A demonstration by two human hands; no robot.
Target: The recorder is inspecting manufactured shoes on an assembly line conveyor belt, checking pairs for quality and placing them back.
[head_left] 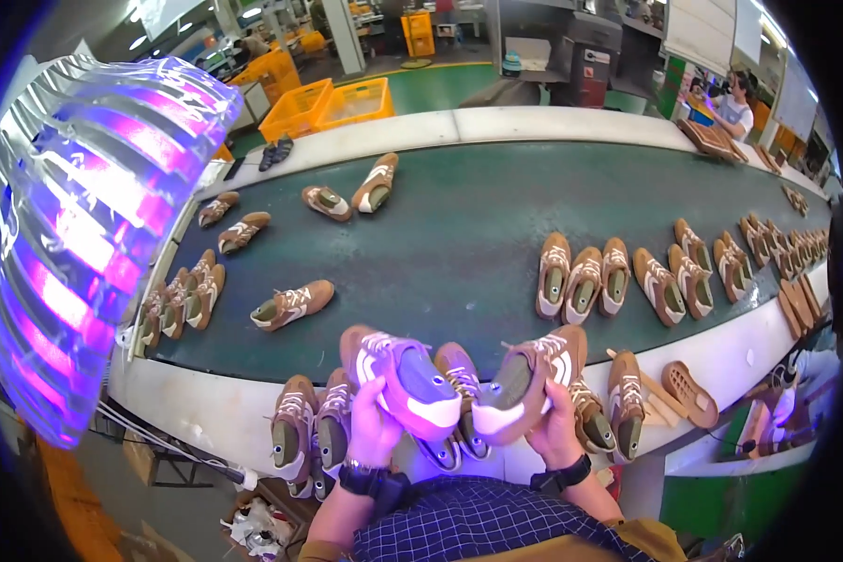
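Observation:
My left hand (377, 426) is closed round a brown sneaker (401, 379) with white stripes and a white heel patch. In my right hand (554, 426) is a matching brown sneaker (531, 384). Both are held up side by side over the near ledge, heels toward me and tilted inward, their openings showing dark insoles. Purple light falls on the left one. Behind and below them, partly hidden, another pair of sneakers (458, 367) stands on the ledge. More brown sneakers (293, 423) rest to the left, and others (626, 403) to the right.
A green conveyor belt (440, 244) carries several brown sneakers, many in rows at the right. A purple-lit lamp (112, 215) with clear plastic strips looms at left. A loose brown sole (690, 393) lies on the right ledge. Yellow crates (356, 101) and a person (732, 108) are beyond.

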